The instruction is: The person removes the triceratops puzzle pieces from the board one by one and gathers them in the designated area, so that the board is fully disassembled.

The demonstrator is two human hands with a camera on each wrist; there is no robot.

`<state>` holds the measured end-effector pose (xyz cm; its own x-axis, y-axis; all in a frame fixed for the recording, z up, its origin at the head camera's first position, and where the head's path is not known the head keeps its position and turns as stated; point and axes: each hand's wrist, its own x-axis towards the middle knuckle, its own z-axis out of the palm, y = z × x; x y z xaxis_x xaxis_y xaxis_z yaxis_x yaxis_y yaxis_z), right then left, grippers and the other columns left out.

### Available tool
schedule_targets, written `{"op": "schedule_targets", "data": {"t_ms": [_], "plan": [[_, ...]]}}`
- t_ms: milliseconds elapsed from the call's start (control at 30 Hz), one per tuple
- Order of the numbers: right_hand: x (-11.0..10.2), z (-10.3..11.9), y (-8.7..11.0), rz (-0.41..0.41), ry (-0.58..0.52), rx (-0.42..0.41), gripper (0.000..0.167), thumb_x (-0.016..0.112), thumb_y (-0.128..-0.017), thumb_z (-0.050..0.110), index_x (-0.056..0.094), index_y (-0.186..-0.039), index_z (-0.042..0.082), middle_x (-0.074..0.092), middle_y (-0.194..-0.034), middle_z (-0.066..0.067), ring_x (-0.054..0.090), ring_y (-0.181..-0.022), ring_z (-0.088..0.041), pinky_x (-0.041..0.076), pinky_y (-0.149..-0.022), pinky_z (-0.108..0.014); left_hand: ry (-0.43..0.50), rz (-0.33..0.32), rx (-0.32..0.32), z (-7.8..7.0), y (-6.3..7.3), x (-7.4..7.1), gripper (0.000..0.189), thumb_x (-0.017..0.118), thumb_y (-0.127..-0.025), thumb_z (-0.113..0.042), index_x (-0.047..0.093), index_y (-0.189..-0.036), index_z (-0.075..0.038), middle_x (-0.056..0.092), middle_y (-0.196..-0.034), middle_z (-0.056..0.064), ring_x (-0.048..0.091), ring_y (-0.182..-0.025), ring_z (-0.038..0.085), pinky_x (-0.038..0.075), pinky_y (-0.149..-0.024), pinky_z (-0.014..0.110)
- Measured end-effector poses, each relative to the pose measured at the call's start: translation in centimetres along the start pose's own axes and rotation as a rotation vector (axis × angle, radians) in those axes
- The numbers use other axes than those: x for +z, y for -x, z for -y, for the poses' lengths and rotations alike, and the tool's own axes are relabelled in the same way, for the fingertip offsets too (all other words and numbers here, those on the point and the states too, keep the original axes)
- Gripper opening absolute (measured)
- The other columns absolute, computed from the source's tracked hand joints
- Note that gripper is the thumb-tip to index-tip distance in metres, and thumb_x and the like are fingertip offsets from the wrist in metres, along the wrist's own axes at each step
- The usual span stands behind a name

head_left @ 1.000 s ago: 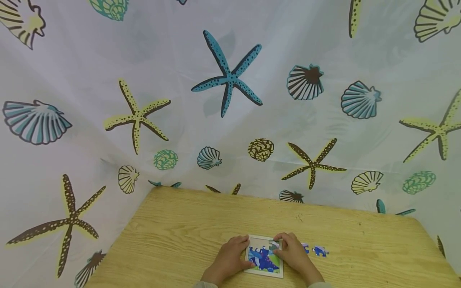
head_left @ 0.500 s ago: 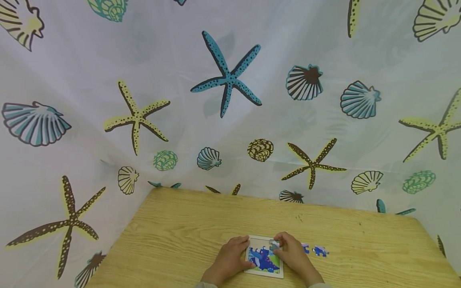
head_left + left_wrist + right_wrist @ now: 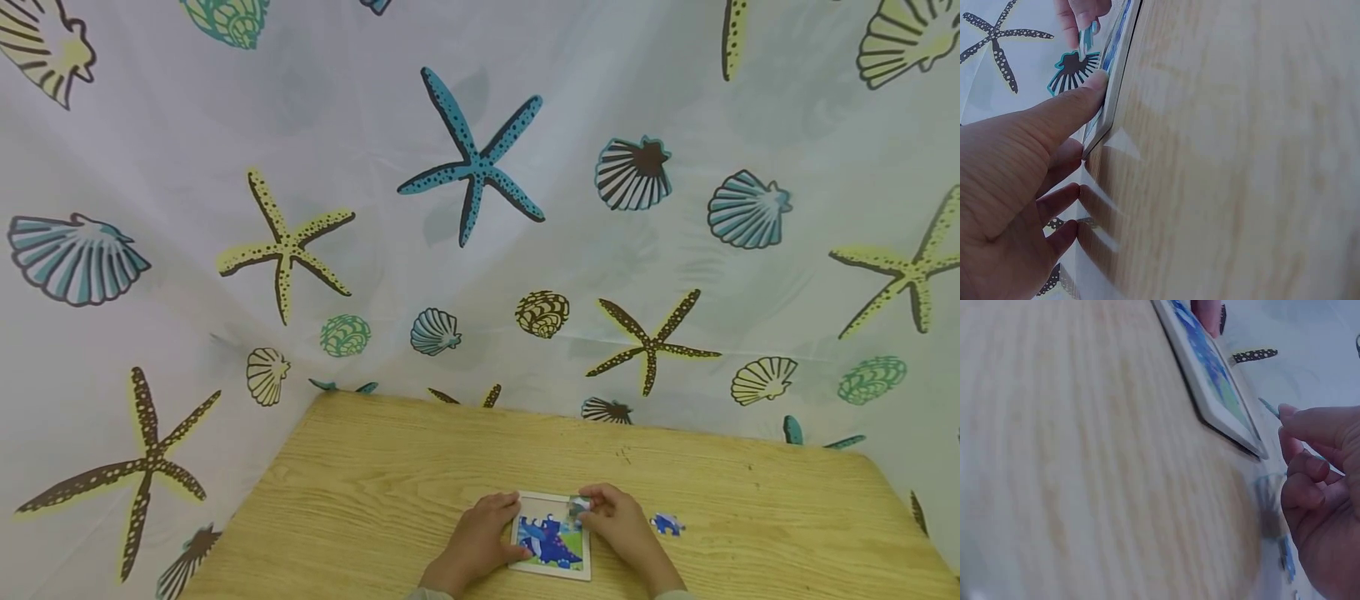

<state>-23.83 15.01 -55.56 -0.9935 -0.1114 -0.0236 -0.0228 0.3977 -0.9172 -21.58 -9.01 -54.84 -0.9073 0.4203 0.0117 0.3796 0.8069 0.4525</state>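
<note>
A square puzzle tray (image 3: pixel 551 572) with a white rim lies on the table, partly filled with a blue dinosaur picture; bare backing shows along its top. My left hand (image 3: pixel 482 540) grips its left side, thumb over the lower rim and fingers against the edge. Above the tray's upper right corner, my right hand (image 3: pixel 622 527) pinches a teal and grey puzzle piece (image 3: pixel 579 508) between thumb and fingers. Seen edge-on in the right wrist view, this puzzle piece (image 3: pixel 1269 407) is raised above the tray. Another teal sliver (image 3: pixel 1317 457) shows by the curled lower fingers.
A loose blue and purple puzzle piece (image 3: pixel 667 523) lies on the wooden table (image 3: pixel 420 450) to the right of my right hand. A white curtain (image 3: pixel 360 125) printed with starfish and shells hangs behind the table and along its sides.
My right hand has shifted slightly right, and the pinched piece has come away from the tray's upper right corner. A loose piece beside that hand is now hidden. The left hand stays still.
</note>
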Motion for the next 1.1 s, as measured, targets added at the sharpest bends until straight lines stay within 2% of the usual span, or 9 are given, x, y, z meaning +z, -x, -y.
{"op": "schedule_targets", "data": {"t_ms": [133, 333, 433, 600, 800, 1100], "plan": [[-1.0, 0.1, 0.0, -0.034, -0.051, 0.034, 0.027, 0.071, -0.081, 0.0, 0.065, -0.107, 0.0, 0.056, -0.091, -0.006, 0.049, -0.078, -0.016, 0.045, -0.059, -0.02, -0.01, -0.002, 0.001, 0.0, 0.0, 0.0, 0.072, 0.075, -0.077, -0.044, 0.054, -0.133, -0.006, 0.049, -0.141, 0.004, 0.042, -0.13, 0.027, 0.039, -0.1, 0.049], [-2.5, -0.3, 0.1, -0.065, -0.066, 0.049, 0.029, 0.07, -0.08, -0.001, 0.064, -0.109, 0.0, 0.058, -0.094, -0.007, 0.052, -0.082, -0.015, 0.049, -0.063, -0.02, -0.013, -0.004, 0.005, 0.1, 0.0, 0.1, 0.072, 0.075, -0.077, -0.045, 0.054, -0.134, -0.006, 0.049, -0.141, 0.004, 0.042, -0.13, 0.027, 0.039, -0.1, 0.049], [-3.2, -0.4, 0.3, -0.059, -0.102, 0.073, 0.03, 0.069, -0.081, -0.001, 0.063, -0.11, -0.001, 0.057, -0.094, -0.008, 0.051, -0.078, -0.015, 0.048, -0.059, -0.022, -0.009, -0.001, 0.005, 0.2, -0.1, 0.2, 0.072, 0.075, -0.077, -0.045, 0.054, -0.134, -0.006, 0.048, -0.141, 0.004, 0.042, -0.13, 0.027, 0.039, -0.1, 0.049], [-4.6, -0.9, 0.6, -0.042, -0.137, 0.098, 0.031, 0.067, -0.084, 0.001, 0.061, -0.114, -0.002, 0.055, -0.096, -0.009, 0.051, -0.08, -0.016, 0.049, -0.062, -0.023, -0.021, 0.002, 0.005, 0.2, -0.1, 0.2, 0.072, 0.074, -0.077, -0.046, 0.054, -0.134, -0.007, 0.048, -0.141, 0.003, 0.042, -0.13, 0.027, 0.04, -0.1, 0.049], [-6.9, -1.7, 1.3, -0.034, -0.143, 0.121, 0.035, 0.067, -0.086, 0.006, 0.059, -0.119, -0.003, 0.055, -0.102, -0.009, 0.051, -0.09, -0.017, 0.051, -0.07, -0.024, -0.032, -0.002, 0.014, 0.2, -0.2, 0.3, 0.072, 0.074, -0.077, -0.046, 0.054, -0.134, -0.006, 0.049, -0.141, 0.004, 0.042, -0.129, 0.027, 0.04, -0.1, 0.049], [-10.7, -2.9, 2.6, -0.04, -0.084, 0.19, 0.042, 0.067, -0.087, 0.01, 0.056, -0.124, -0.005, 0.056, -0.105, -0.01, 0.05, -0.09, -0.016, 0.05, -0.067, -0.025, -0.042, -0.006, 0.024, 0.4, -0.2, 0.5, 0.073, 0.074, -0.077, -0.046, 0.053, -0.134, -0.006, 0.048, -0.141, 0.005, 0.042, -0.129, 0.028, 0.04, -0.1, 0.049]]}}
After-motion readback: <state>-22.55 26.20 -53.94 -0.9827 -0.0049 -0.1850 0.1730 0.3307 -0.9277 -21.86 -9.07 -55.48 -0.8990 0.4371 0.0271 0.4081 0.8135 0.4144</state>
